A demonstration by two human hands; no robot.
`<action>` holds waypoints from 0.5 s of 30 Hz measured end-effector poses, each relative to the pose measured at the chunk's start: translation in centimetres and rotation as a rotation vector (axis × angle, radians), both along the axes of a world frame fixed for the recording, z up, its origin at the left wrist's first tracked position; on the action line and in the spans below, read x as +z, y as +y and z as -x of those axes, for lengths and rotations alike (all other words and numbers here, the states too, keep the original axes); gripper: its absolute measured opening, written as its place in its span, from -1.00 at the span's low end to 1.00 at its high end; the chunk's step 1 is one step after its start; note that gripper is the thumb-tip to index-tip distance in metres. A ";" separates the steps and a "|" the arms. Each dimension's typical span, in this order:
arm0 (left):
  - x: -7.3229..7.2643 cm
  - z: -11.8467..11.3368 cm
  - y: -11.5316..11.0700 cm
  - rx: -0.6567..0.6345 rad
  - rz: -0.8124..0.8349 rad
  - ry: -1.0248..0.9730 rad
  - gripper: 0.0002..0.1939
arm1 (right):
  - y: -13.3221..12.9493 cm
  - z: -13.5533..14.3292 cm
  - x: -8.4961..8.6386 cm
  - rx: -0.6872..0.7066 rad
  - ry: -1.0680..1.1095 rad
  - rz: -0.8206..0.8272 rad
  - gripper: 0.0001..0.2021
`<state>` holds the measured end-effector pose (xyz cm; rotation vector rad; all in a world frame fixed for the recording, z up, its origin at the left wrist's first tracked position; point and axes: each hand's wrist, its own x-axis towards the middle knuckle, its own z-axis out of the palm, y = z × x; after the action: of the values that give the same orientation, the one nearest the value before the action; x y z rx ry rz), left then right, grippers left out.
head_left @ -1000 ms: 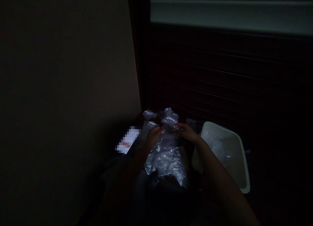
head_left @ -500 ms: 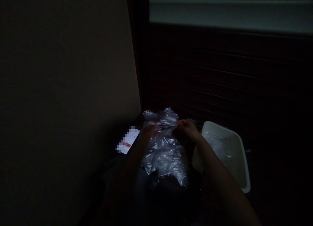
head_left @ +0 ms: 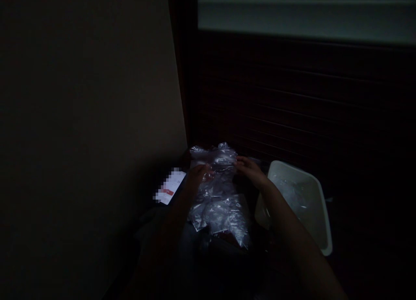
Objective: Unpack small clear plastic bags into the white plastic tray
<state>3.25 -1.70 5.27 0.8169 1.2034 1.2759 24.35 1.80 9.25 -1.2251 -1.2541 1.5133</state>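
Observation:
Crinkled clear plastic (head_left: 219,213), which looks like film or bags, lies in the middle of the dim view. My left hand (head_left: 199,174) is at its left edge, the fingers spread a little over the plastic. At the upper right edge of the plastic is my right hand (head_left: 248,166), its fingertips touching or very near it. The darkness hides whether the right fingers pinch the film.
A white bin (head_left: 320,191) with clear plastic inside stands to the right. A lit phone screen (head_left: 172,185) is at the left. Beyond are a pale wall (head_left: 97,96) and a dark slatted panel (head_left: 292,92).
The taut strip of plastic between my hands has slackened and lies lower. My left fingers have spread and shifted slightly right; my right fingers have loosened a little.

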 end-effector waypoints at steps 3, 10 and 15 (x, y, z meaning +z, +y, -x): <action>0.0 -0.2 0.0 -0.002 0.008 0.016 -0.72 | -0.2 0.2 0.3 0.103 -0.034 0.003 -0.58; 0.2 -0.3 0.2 -0.027 0.027 -0.051 -0.66 | -0.3 0.2 0.4 0.177 -0.084 -0.017 -0.60; 0.5 -0.3 0.1 -0.125 0.108 -0.055 -0.57 | 0.0 0.1 0.4 0.022 -0.048 -0.105 -0.62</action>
<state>3.53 -1.63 5.78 0.7616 1.1486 1.1156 24.24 1.77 9.68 -1.1888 -1.3656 1.4227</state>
